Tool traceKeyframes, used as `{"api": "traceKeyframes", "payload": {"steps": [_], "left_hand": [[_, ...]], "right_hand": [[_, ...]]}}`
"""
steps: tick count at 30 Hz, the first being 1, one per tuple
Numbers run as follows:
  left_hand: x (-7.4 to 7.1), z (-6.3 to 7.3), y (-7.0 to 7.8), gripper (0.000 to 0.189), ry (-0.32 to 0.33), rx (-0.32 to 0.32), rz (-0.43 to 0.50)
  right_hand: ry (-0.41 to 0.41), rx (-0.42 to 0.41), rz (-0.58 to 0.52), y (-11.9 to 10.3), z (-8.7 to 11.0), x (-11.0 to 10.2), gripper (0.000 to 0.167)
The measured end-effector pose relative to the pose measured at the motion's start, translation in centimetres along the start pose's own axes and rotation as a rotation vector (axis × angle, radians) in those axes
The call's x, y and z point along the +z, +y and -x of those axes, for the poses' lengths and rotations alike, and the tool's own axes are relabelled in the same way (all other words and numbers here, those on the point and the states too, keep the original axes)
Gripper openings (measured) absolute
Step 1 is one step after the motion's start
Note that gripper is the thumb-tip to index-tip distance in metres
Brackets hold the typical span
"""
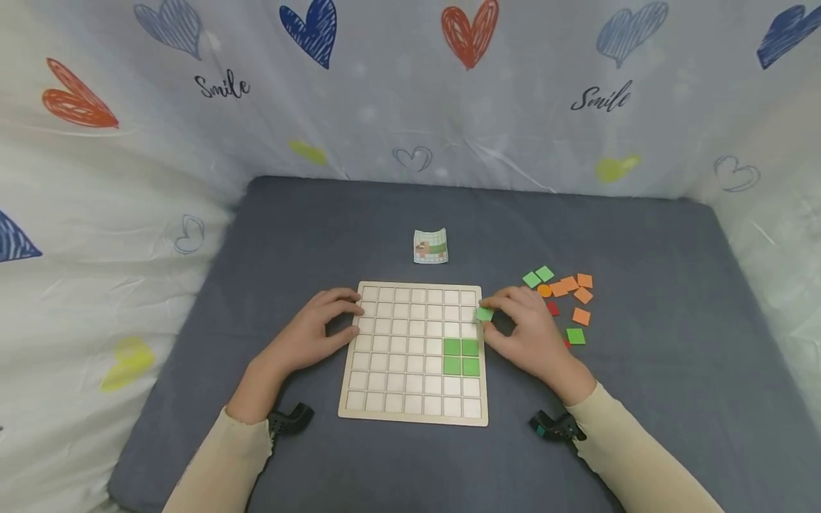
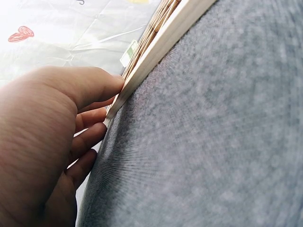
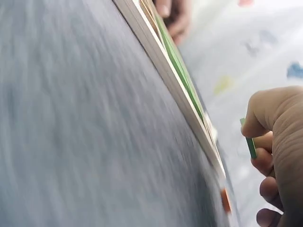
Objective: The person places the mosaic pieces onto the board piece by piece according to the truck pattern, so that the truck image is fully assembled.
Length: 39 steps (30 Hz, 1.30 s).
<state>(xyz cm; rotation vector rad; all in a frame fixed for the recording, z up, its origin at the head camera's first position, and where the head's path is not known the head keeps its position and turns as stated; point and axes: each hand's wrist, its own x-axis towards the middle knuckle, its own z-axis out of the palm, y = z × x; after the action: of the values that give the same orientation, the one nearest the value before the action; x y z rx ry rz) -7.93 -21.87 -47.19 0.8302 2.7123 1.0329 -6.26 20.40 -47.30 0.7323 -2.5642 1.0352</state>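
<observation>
A wooden grid board (image 1: 388, 385) lies on the dark cloth, with a two-by-two block of green square tiles (image 1: 461, 357) set at its right side. My left hand (image 1: 314, 328) rests at the board's left edge, thumb and fingertips touching the rim in the left wrist view. Between thumb and fingers my right hand (image 1: 529, 328) pinches a green tile (image 3: 250, 142), held above the board's upper right edge in the head view. The right wrist view shows that tile edge-on and raised off the board.
Beyond the board lies a small picture card (image 1: 430, 246). Right of the right hand are scattered loose orange tiles (image 1: 581, 315), green tiles (image 1: 576, 336), a red tile (image 1: 553, 308) and a round orange piece (image 1: 544, 291). A patterned curtain (image 1: 410, 107) hangs behind the table.
</observation>
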Motion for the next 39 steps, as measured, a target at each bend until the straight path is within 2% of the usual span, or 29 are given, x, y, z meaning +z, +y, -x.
{"api": "traceKeyframes", "payload": {"steps": [6,10,16,23,30,39], "left_hand": [[0.0,0.2,-0.2,0.032,0.005,0.000,-0.001],[-0.1,0.2,-0.1,0.032,0.003,-0.006,0.001],[-0.2,0.2,0.0,0.033,0.006,-0.010,0.000],[0.0,0.3,-0.3,0.032,0.006,0.000,-0.011],[-0.3,0.5,-0.2,0.032,0.015,-0.001,-0.015],[0.3,0.1,-0.1,0.032,0.015,0.019,-0.010]], "right_hand": [[-0.087,-0.052,-0.108,-2.0,-0.5,1.4,0.027],[-0.124,-0.083,-0.142,-2.9,-0.6,2.5,0.026],[-0.194,-0.125,-0.117,-4.0,-0.8,3.7,0.024],[-0.256,-0.103,-0.071,-4.6,-0.8,4.9,0.025],[-0.267,-0.100,-0.046,-4.9,-1.0,5.4,0.026],[-0.275,-0.094,-0.034,-4.5,-0.7,5.2,0.026]]}}
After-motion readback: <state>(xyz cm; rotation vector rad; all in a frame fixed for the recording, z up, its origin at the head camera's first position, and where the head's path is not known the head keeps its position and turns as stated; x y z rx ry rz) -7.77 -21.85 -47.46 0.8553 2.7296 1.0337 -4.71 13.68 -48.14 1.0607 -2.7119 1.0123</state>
